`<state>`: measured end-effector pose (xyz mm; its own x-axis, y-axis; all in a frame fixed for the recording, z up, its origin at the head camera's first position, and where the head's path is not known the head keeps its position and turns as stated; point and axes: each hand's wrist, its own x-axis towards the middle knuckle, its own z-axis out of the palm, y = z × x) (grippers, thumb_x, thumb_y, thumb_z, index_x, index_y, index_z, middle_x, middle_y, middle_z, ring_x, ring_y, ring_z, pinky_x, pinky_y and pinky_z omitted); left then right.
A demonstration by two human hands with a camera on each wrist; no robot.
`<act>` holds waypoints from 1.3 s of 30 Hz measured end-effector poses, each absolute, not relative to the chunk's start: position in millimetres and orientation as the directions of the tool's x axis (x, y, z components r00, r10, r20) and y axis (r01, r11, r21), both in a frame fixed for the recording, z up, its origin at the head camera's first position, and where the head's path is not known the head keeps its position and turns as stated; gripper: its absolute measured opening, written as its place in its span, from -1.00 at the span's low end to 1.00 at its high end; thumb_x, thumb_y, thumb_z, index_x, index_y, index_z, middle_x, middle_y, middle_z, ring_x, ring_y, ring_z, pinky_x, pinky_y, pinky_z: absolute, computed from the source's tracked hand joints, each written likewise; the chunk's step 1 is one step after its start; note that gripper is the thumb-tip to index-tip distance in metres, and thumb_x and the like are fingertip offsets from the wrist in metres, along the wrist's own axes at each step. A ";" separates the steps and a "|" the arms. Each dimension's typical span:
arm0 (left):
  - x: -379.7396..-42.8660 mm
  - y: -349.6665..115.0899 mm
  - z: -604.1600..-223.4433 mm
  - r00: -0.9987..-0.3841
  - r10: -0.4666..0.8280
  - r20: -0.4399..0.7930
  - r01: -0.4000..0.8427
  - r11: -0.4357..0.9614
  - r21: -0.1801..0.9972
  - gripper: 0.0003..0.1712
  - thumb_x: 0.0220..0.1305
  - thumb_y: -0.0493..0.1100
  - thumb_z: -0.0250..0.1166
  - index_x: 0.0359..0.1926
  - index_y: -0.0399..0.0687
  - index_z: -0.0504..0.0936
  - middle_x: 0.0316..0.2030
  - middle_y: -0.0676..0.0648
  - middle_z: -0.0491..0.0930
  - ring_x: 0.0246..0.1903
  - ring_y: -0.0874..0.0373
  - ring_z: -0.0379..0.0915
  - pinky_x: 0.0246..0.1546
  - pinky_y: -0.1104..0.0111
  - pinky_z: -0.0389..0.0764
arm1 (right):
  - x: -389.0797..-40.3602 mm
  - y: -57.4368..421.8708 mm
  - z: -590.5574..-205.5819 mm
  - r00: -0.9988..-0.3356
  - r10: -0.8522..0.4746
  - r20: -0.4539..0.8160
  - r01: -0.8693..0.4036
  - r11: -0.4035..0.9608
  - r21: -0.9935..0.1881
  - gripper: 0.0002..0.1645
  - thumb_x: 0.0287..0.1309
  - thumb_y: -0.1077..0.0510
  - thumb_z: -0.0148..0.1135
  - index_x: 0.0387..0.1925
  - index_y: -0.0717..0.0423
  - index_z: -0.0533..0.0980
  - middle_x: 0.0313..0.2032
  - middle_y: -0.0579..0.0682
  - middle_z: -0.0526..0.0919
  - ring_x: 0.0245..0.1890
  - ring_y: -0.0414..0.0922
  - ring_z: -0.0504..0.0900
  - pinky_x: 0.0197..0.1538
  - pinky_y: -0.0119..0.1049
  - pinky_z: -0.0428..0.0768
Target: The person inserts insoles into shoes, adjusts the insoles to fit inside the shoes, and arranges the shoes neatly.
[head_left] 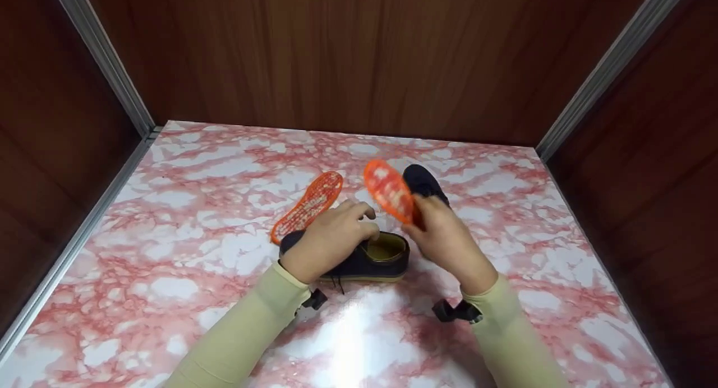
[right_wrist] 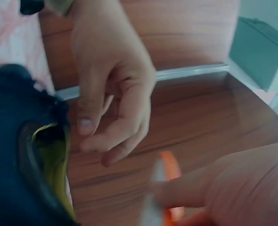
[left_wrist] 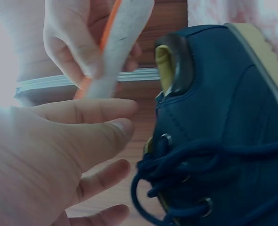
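Observation:
A dark navy lace-up shoe lies on its sole in front of me, its yellow-lined opening toward the right. Over it hovers my left hand, fingers loosely bent and holding nothing; in the left wrist view a gap shows between the fingers and the shoe. Right of the shoe, my right hand pinches an orange-edged insole by one end, raised above the table. Its pale side shows in the left wrist view. Another orange insole lies behind the shoe, to the left.
A second dark shoe stands behind my right hand, partly hidden by it. The marbled pink and white tabletop is bounded by dark wooden panels at the back and sides. A green box appears in the right wrist view.

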<state>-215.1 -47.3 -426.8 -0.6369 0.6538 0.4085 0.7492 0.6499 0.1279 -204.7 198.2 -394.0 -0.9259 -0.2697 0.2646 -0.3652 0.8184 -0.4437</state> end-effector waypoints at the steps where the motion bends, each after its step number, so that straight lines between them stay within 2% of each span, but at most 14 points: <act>1: -215.1 -46.1 -428.4 -0.640 0.657 0.397 0.745 0.657 0.113 -0.80 0.52 -0.13 0.28 -0.14 0.25 0.83 0.15 -0.04 0.68 0.12 0.02 0.61 -0.04 0.16 0.75 | -204.9 197.4 -395.9 -0.926 -0.290 0.241 -0.367 0.836 -0.407 -0.26 0.35 0.18 0.51 0.44 0.41 0.47 0.05 0.34 0.68 -0.05 0.19 0.70 0.12 0.18 0.71; 4: -215.1 -42.3 -432.0 -0.654 0.662 0.367 0.727 0.684 0.063 -0.76 0.53 -0.12 0.28 -0.12 0.30 0.86 0.16 -0.02 0.70 0.10 0.02 0.62 -0.07 0.17 0.77 | -205.5 195.8 -400.2 -0.929 -0.311 0.201 -0.363 0.868 -0.340 -0.31 0.31 0.19 0.55 0.37 0.38 0.53 0.01 0.30 0.69 -0.07 0.16 0.70 0.07 0.13 0.72; 9: -213.8 -37.0 -436.8 -0.677 0.663 0.321 0.693 0.721 -0.029 -0.74 0.55 -0.09 0.27 -0.10 0.36 0.89 0.08 0.01 0.73 -0.02 0.03 0.63 -0.20 0.19 0.77 | -206.1 193.8 -406.8 -0.938 -0.300 0.176 -0.342 0.888 -0.307 -0.39 0.30 0.16 0.57 0.27 0.35 0.58 -0.04 0.27 0.70 -0.10 0.15 0.73 0.02 0.11 0.73; 14: -212.2 -31.4 -441.7 -0.684 0.660 0.310 0.664 0.740 -0.108 -0.74 0.57 -0.03 0.26 -0.06 0.41 0.88 0.00 -0.04 0.68 -0.14 0.00 0.58 -0.32 0.18 0.73 | -207.0 190.8 -410.9 -0.940 -0.303 0.155 -0.335 0.903 -0.268 -0.43 0.31 0.11 0.57 0.18 0.39 0.60 -0.09 0.28 0.71 -0.11 0.19 0.75 0.00 0.13 0.75; 20: -210.0 -25.3 -447.4 -0.729 0.633 0.261 0.611 0.773 -0.170 -0.73 0.59 0.06 0.24 -0.05 0.41 0.90 0.08 -0.06 0.65 -0.07 -0.02 0.52 -0.32 0.15 0.75 | -207.0 188.6 -412.1 -0.944 -0.292 0.156 -0.323 0.914 -0.245 -0.42 0.27 0.12 0.59 0.16 0.42 0.60 -0.11 0.29 0.71 -0.14 0.21 0.76 -0.01 0.14 0.76; 24: -209.4 -22.2 -451.6 -0.763 0.606 0.225 0.570 0.795 -0.209 -0.67 0.59 0.16 0.23 -0.07 0.29 0.92 0.10 -0.06 0.64 -0.02 -0.02 0.51 -0.27 0.12 0.76 | -206.8 187.3 -413.0 -0.949 -0.283 0.141 -0.310 0.918 -0.246 -0.39 0.25 0.12 0.60 0.18 0.42 0.59 -0.09 0.29 0.71 -0.13 0.21 0.76 0.01 0.14 0.76; 27: -209.1 -21.4 -453.9 -0.771 0.597 0.222 0.557 0.801 -0.218 -0.65 0.58 0.18 0.23 -0.07 0.27 0.92 0.07 -0.06 0.65 -0.01 -0.02 0.52 -0.27 0.13 0.75 | -206.4 186.9 -414.3 -0.948 -0.290 0.134 -0.315 0.917 -0.245 -0.37 0.25 0.12 0.61 0.20 0.43 0.59 -0.08 0.30 0.71 -0.10 0.23 0.76 0.02 0.15 0.76; 33: -210.4 -26.2 -449.8 -0.733 0.635 0.244 0.595 0.773 -0.223 -0.72 0.62 -0.02 0.22 0.03 0.43 0.86 0.02 -0.08 0.71 -0.11 -0.04 0.57 -0.34 0.18 0.76 | -207.6 187.8 -413.6 -0.947 -0.292 0.137 -0.317 0.917 -0.240 -0.39 0.25 0.13 0.61 0.18 0.41 0.60 -0.08 0.29 0.72 -0.08 0.23 0.77 0.03 0.14 0.76; 36: -211.9 -31.0 -445.3 -0.733 0.643 0.221 0.623 0.765 -0.163 -0.71 0.64 -0.07 0.22 0.08 0.40 0.83 0.05 -0.10 0.72 -0.13 -0.06 0.61 -0.33 0.15 0.78 | -208.0 188.0 -413.7 -0.948 -0.285 0.141 -0.312 0.919 -0.241 -0.45 0.24 0.15 0.59 0.12 0.40 0.61 -0.10 0.28 0.72 -0.11 0.23 0.77 0.01 0.14 0.75; 39: -214.1 -36.7 -440.5 -0.740 0.647 0.184 0.649 0.759 -0.058 -0.73 0.64 -0.13 0.22 0.03 0.33 0.81 0.03 -0.10 0.69 -0.17 -0.06 0.61 -0.30 0.14 0.76 | -207.4 187.4 -414.3 -0.948 -0.279 0.151 -0.309 0.920 -0.240 -0.51 0.23 0.16 0.58 0.06 0.39 0.62 -0.13 0.28 0.71 -0.14 0.23 0.76 -0.02 0.15 0.75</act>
